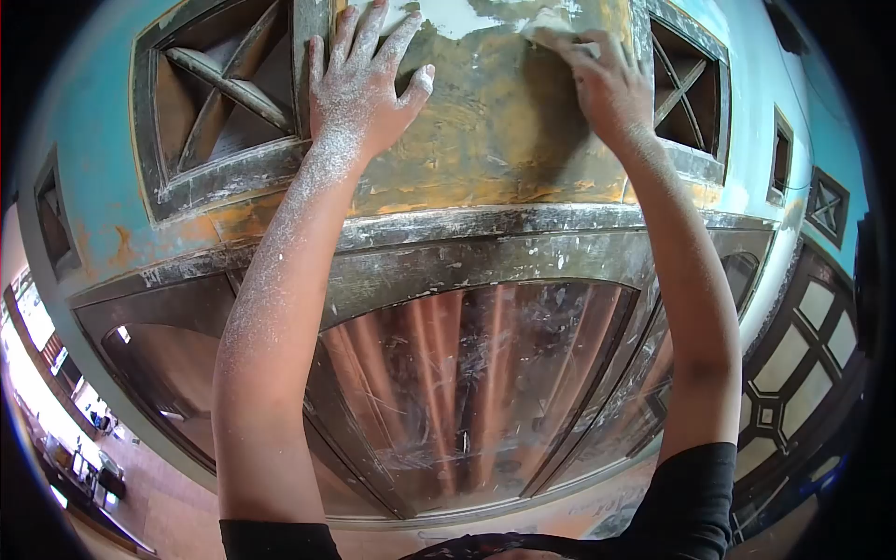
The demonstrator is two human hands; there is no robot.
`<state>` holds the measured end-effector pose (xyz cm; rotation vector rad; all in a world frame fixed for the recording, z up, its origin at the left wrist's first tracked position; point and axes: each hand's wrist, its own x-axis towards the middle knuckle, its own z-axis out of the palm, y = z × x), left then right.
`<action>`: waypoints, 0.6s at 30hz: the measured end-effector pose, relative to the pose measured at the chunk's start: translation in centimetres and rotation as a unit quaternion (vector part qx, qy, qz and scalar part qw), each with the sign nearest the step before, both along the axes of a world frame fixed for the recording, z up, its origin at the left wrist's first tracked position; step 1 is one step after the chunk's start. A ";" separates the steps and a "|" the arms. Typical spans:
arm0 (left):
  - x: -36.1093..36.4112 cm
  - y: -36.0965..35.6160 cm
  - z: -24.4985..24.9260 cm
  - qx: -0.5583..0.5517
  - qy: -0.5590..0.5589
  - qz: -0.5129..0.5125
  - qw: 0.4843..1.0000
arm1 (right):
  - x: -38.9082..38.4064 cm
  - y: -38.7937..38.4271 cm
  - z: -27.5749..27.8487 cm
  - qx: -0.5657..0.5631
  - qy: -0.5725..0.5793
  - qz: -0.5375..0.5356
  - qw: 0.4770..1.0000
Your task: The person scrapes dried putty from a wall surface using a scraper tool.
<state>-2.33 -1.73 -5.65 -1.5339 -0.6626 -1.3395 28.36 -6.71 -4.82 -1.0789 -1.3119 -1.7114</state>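
Note:
My left hand (pixel 362 79) lies against the wall panel with its fingers spread, holding nothing. White dust coats the back of it and the forearm. My right hand (pixel 605 79) is raised to the upper right of the same wall panel (pixel 457 131), its fingers bent and pressed toward the surface. A small pale thing shows at its fingertips, too blurred to make out. The panel is patchy brown, grey and ochre, with a white filler patch (pixel 457 17) at its top between my hands.
Wooden vent frames with crossed slats stand left (pixel 224 93) and right (pixel 691 89) of the panel. Beneath runs a worn wooden ledge (pixel 467 224), above an arched glass window (pixel 476 392) with pinkish curtains behind it. A panelled door (pixel 793 364) is at far right; the tiled floor (pixel 177 495) lies far below.

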 end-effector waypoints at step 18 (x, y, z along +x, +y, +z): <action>-0.2 2.6 -0.1 0.038 0.003 0.037 0.999 | 0.2 0.8 -2.7 -0.022 0.016 0.066 0.997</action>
